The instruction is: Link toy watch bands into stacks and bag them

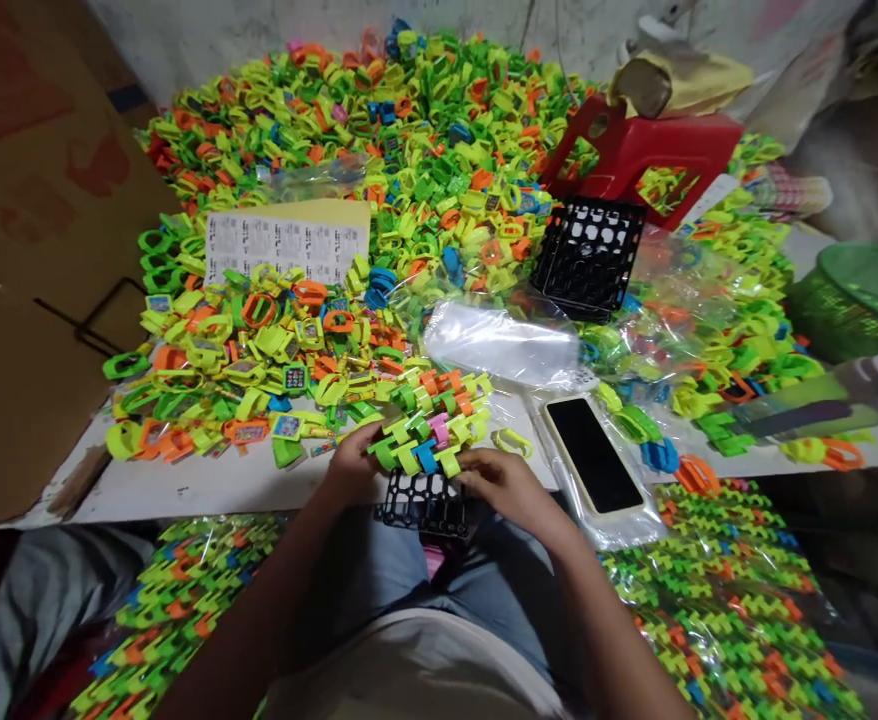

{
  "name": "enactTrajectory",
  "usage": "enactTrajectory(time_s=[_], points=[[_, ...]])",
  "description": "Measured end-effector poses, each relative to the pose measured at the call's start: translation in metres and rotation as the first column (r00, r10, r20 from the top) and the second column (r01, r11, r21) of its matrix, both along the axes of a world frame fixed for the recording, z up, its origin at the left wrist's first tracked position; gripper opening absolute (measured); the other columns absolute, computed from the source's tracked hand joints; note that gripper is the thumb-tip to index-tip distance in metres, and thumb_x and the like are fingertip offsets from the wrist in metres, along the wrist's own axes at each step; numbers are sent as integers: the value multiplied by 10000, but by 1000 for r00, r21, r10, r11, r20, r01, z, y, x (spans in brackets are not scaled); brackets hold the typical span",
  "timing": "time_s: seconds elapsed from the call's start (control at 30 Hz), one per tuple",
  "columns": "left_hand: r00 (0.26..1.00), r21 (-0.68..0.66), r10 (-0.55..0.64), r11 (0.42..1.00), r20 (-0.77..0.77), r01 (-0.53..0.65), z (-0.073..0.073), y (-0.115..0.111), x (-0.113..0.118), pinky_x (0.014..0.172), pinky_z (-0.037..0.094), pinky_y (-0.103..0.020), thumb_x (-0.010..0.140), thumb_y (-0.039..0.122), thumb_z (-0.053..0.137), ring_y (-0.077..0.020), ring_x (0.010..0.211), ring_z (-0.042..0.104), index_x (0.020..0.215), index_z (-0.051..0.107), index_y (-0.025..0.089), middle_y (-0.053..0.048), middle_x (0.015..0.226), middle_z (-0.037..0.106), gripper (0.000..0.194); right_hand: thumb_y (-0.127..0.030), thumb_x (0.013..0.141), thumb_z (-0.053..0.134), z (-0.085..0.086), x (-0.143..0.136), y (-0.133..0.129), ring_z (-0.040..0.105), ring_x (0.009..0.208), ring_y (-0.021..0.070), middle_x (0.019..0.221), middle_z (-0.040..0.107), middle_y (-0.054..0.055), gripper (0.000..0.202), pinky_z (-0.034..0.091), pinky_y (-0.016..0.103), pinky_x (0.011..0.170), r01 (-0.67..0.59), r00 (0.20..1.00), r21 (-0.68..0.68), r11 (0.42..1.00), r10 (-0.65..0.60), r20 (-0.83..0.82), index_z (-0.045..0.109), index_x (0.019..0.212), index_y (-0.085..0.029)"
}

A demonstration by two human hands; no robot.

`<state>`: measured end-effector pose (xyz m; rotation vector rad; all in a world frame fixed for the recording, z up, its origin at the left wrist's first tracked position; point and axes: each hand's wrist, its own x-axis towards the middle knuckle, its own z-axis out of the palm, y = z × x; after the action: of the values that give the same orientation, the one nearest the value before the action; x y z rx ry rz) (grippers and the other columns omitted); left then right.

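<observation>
At the table's front edge, a black lattice rack is tilted above my lap. Rows of toy watches in lime, green, orange, pink and blue cover its upper part, and its lower rows are bare. My left hand is closed round the rack's left side. At the right side, my right hand has its fingers bent against the rack edge beside a lime toy watch; its fingertips are partly hidden. A single lime toy watch lies on the table just beyond my right hand.
Loose toy watches are heaped across the table. A phone, clear plastic bags, more black racks, a label sheet and a red stool lie among them. A cardboard box stands left; filled racks sit below.
</observation>
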<state>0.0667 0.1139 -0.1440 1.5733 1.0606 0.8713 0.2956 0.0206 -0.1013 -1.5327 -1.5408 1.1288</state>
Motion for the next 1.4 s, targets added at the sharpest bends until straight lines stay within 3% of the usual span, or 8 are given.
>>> enactTrajectory(time_s=[0.17,0.3,0.43,0.8,0.93,1.07,1.27,1.4], points=[[992,80,-80,993,-93,88,1,0,10,671,493,-318,693,338,578,-202,715,599,728,651,162,-33,748,667,193,-300,892,521,57,11,-12,663,825,186,904,722,62,201,515,307,748,165,948,351,922,-246,200,696,914,-203],[979,145,-118,979,-166,142,5,-1,13,717,478,-335,718,336,587,-216,752,598,726,650,171,-41,778,671,176,-288,940,459,77,-11,3,556,1174,201,1251,627,68,304,410,398,1014,-251,904,456,854,37,427,619,1194,-237],[968,186,-130,968,-215,171,8,-2,14,669,465,-309,724,355,600,-196,708,581,726,630,175,-28,741,652,183,-339,951,451,69,-26,17,517,1219,214,1305,589,71,351,360,434,1045,-371,810,396,840,84,580,587,1253,-221],[971,258,-47,960,-235,109,6,-5,18,582,420,-279,685,392,617,-158,609,520,620,546,183,-2,628,571,230,-310,942,469,58,-30,14,534,1189,226,1281,607,63,330,358,461,1045,-287,855,437,853,22,518,611,1229,-231],[974,245,-52,964,-222,107,6,-6,18,640,465,-297,728,383,584,-177,669,572,705,603,175,-24,710,637,210,-340,944,465,62,-27,14,519,1211,215,1309,585,67,358,366,438,1046,-307,860,435,847,51,508,582,1263,-225],[973,233,-65,965,-221,118,10,-9,17,681,483,-316,744,359,567,-205,734,602,720,605,181,-40,749,657,183,-340,939,479,64,-31,7,478,1258,228,1323,576,17,353,259,508,1102,-373,816,436,819,66,574,554,1281,-291],[963,233,-112,958,-244,170,11,-5,14,735,492,-342,753,365,551,-229,804,618,755,600,195,-54,793,665,177,-374,925,505,64,-44,3,388,1324,296,1406,490,9,360,220,579,1092,-302,725,395,868,-60,686,546,1281,-343],[967,239,-107,957,-233,164,8,-4,15,793,491,-374,723,364,590,-253,852,622,683,583,199,-68,800,671,169,-387,932,484,65,-45,6,367,1339,292,1423,470,27,342,233,561,1094,-269,735,370,889,-59,676,575,1256,-322]])
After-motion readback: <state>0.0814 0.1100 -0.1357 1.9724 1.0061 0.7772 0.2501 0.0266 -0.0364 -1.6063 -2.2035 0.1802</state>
